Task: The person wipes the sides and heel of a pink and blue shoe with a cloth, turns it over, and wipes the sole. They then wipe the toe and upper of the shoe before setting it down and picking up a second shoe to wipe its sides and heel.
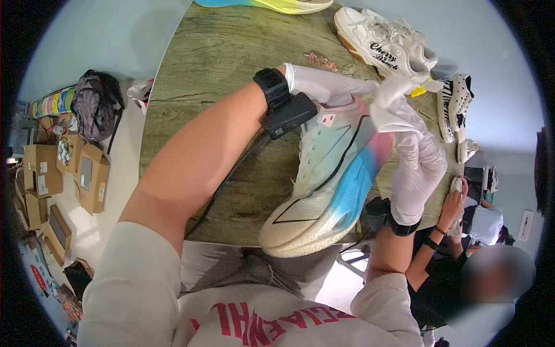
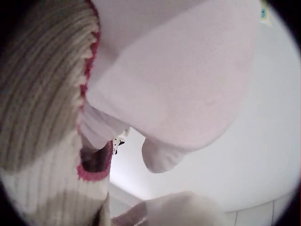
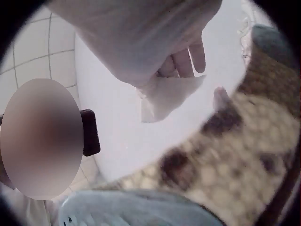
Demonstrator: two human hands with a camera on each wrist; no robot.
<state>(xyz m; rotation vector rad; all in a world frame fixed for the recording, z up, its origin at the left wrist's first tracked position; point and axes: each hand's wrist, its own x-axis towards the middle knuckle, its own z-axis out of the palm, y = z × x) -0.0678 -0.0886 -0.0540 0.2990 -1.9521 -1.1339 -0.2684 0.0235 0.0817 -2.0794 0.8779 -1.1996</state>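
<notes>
A running shoe (image 1: 329,173) with a pale knit upper, black lines and a blue-and-pink midsole is tilted over the table's near edge, toe toward my body. My left hand (image 1: 332,85), in a white glove, grips the shoe at its collar. In the left wrist view, the gloved fingers (image 2: 101,125) reach into the pink-edged opening. My right hand (image 1: 417,165), also gloved, is beside the heel. It pinches a thin white cloth (image 3: 171,99), seen in the right wrist view. Around the heel, the white material and blurred fingers overlap in the head view.
White sneakers (image 1: 384,46) with black lettering stand on the wooden table (image 1: 196,75) at the far right. Another colourful shoe (image 1: 272,4) lies at the far edge. Patterned shoes (image 1: 454,107) are further right, near another person (image 1: 433,266). Cardboard boxes (image 1: 87,179) and a backpack (image 1: 98,107) are on the left.
</notes>
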